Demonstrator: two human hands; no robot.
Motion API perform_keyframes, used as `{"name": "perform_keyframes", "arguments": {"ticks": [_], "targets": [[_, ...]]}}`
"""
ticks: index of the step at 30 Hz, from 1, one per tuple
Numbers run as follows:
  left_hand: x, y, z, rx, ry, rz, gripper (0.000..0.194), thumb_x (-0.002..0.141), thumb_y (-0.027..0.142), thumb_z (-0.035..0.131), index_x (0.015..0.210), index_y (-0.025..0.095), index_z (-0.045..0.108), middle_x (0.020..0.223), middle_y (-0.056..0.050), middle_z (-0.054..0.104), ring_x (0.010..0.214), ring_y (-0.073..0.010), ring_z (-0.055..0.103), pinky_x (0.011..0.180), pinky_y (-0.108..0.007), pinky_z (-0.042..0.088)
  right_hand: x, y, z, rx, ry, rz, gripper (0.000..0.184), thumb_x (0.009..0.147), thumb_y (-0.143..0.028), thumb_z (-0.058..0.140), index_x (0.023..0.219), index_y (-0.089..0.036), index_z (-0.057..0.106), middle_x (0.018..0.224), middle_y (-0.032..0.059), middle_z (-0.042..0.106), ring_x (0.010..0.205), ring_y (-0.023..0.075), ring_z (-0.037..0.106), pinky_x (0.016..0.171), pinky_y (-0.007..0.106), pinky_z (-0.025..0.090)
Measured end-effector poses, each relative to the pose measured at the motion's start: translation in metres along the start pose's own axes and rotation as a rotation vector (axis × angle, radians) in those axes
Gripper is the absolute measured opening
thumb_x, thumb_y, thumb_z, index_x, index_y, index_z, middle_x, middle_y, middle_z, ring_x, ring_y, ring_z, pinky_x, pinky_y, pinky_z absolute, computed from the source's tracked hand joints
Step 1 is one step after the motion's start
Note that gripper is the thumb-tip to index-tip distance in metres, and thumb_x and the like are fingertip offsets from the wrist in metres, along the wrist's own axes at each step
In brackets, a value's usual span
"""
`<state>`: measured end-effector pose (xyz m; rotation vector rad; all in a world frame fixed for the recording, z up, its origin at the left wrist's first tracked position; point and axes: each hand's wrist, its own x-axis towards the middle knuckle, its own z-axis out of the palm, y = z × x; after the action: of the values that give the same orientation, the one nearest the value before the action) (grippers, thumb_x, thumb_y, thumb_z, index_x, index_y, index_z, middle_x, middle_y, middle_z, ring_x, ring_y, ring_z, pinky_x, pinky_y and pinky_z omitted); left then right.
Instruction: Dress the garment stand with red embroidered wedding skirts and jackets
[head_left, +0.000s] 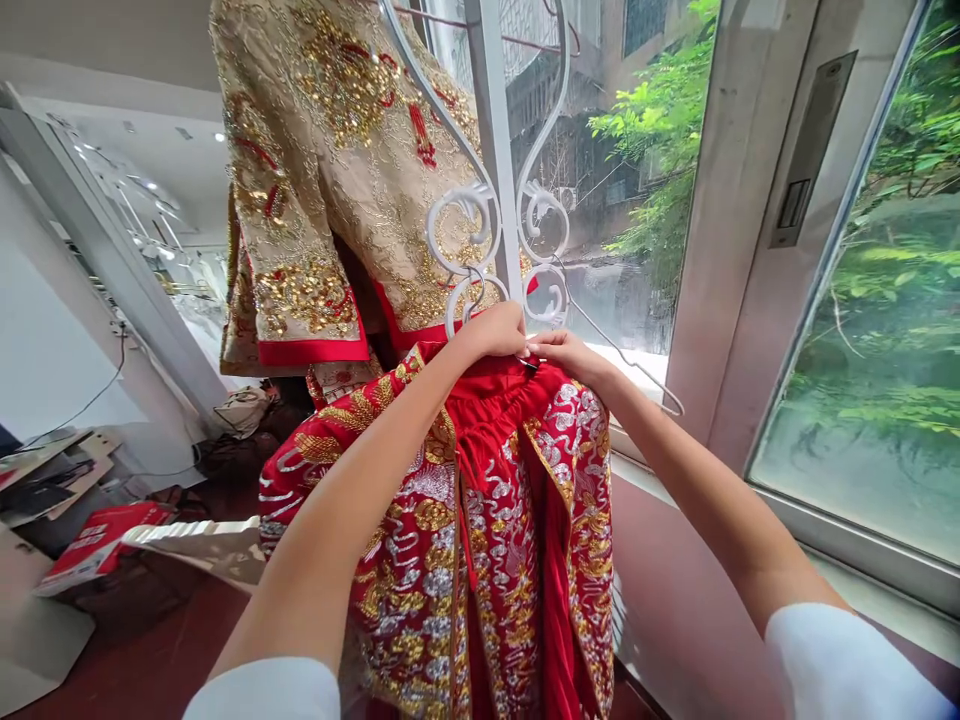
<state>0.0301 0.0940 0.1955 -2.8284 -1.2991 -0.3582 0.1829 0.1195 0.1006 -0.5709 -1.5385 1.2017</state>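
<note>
A red skirt (495,500) with gold and silver embroidery hangs in front of me, its gathered waistband at the top. My left hand (501,330) is closed at the waistband, fingers bent down over it and mostly hidden. Close against it, my right hand (566,354) pinches the waistband's edge with thumb and forefinger. Just below the fingertips shows a small dark piece (529,362), too small to name. A thin wire hanger (622,350) slants down to the right behind my right hand.
Behind the skirt stands a white scrolled metal rack (495,130). A beige, gold-beaded jacket (375,190) with red trim hangs at its left. Windows (862,330) line the right side. Bags (240,430) and a red box (105,540) lie at lower left.
</note>
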Motion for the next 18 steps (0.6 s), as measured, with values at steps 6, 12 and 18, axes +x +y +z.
{"name": "perform_keyframes", "arguments": {"ticks": [6, 12, 18], "targets": [[-0.003, -0.004, 0.009, -0.177, 0.118, 0.087, 0.045, 0.061, 0.010, 0.056, 0.104, 0.013, 0.070, 0.069, -0.005, 0.063, 0.064, -0.0157, 0.051, 0.061, -0.029, 0.035, -0.008, 0.010, -0.030, -0.049, -0.144, 0.189, 0.032, 0.054, -0.016, 0.074, 0.084, -0.017, 0.063, 0.083, 0.0010, 0.068, 0.072, 0.0117, 0.060, 0.072, 0.026, 0.050], [-0.010, -0.001, 0.007, -0.257, 0.106, 0.132, 0.048, 0.062, 0.011, 0.054, 0.107, 0.014, 0.069, 0.056, -0.001, 0.054, 0.057, -0.0135, 0.046, 0.059, -0.029, 0.031, -0.013, 0.018, -0.031, -0.306, -0.242, 0.269, 0.027, 0.065, -0.030, 0.068, 0.089, -0.020, 0.063, 0.091, 0.0015, 0.065, 0.092, 0.0167, 0.057, 0.082, 0.029, 0.049], [-0.008, -0.004, 0.006, -0.336, 0.083, 0.134, 0.051, 0.059, 0.013, 0.057, 0.109, 0.014, 0.069, 0.057, -0.001, 0.055, 0.057, -0.0137, 0.043, 0.058, -0.029, 0.029, -0.024, 0.008, -0.018, -0.500, -0.204, 0.050, 0.022, 0.070, -0.033, 0.063, 0.086, -0.017, 0.063, 0.086, 0.0014, 0.064, 0.083, 0.0170, 0.054, 0.086, 0.035, 0.046]]}}
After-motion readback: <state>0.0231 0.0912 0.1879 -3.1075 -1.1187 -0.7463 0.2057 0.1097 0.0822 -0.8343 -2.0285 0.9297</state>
